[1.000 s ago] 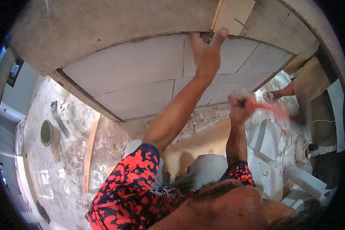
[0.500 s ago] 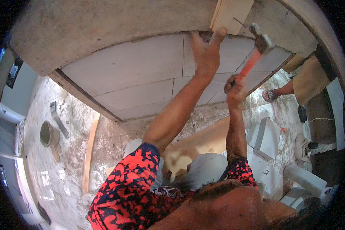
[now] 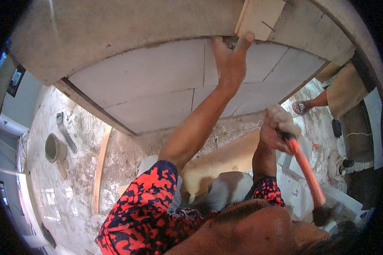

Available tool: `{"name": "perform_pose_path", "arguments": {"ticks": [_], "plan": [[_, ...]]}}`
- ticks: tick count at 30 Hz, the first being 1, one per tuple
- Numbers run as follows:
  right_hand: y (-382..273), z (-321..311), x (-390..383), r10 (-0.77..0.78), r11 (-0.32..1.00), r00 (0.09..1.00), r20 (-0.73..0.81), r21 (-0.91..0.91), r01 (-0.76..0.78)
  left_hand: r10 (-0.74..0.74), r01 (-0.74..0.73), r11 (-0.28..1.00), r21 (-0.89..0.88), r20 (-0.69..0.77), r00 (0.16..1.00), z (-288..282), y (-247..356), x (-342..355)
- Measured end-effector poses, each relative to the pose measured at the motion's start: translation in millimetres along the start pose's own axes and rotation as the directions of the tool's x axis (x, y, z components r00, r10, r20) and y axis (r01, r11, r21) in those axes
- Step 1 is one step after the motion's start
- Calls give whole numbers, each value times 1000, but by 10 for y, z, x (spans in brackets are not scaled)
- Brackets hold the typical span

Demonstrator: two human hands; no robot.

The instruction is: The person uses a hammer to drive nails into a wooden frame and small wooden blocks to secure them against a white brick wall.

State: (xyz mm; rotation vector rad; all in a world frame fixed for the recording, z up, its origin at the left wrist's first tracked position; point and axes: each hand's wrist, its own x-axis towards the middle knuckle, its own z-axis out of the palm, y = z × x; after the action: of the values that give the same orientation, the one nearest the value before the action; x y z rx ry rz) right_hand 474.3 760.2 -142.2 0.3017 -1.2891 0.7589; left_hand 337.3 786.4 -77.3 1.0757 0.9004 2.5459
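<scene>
Hammer (image 3: pixel 306 171) clamped in right hand (image 3: pixel 278 128), red handle slanting toward lower right. Head smeared by motion, shape hard to make out; seems to overlap loose white blocks (image 3: pixel 347 200) behind it. Left hand (image 3: pixel 232 66) well apart from right, up at lower edge of grey panel (image 3: pixel 136 29). Thumb spread from fingers, tip on bottom corner of wood piece (image 3: pixel 260 17). Fingertips out of sight at panel edge; can't tell whether closed on anything. Nail (image 3: pixel 267 26) jutting from wood piece, just above and right of left thumb, tip hidden. Top of wood piece cut off by frame. Block wall (image 3: pixel 157 76) below panel, partly covered by left forearm. Off right, another person's sandalled foot (image 3: pixel 300 108), leg only partly visible. Floor at left: bucket (image 3: pixel 55 148), plank (image 3: pixel 99 172).
</scene>
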Motion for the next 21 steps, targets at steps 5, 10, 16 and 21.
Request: {"name": "perform_pose_path", "arguments": {"ticks": [5,10,16,21], "plan": [[362,-417,-136,632,513,774,-38,-728,-455,-4,5,1000,23,-22,1000,68,15,15],[110,-114,-109,-8,998,998,64,-56,11,33,-28,998,62,-72,997,2,-47,-12],[454,-609,-318,586,730,807,-72,-387,-564,-35,34,999,42,15,999,43,-62,59],[186,-267,-92,-81,888,991,104,-445,119,9,-9,1000,16,-32,999,23,-63,28]]}}
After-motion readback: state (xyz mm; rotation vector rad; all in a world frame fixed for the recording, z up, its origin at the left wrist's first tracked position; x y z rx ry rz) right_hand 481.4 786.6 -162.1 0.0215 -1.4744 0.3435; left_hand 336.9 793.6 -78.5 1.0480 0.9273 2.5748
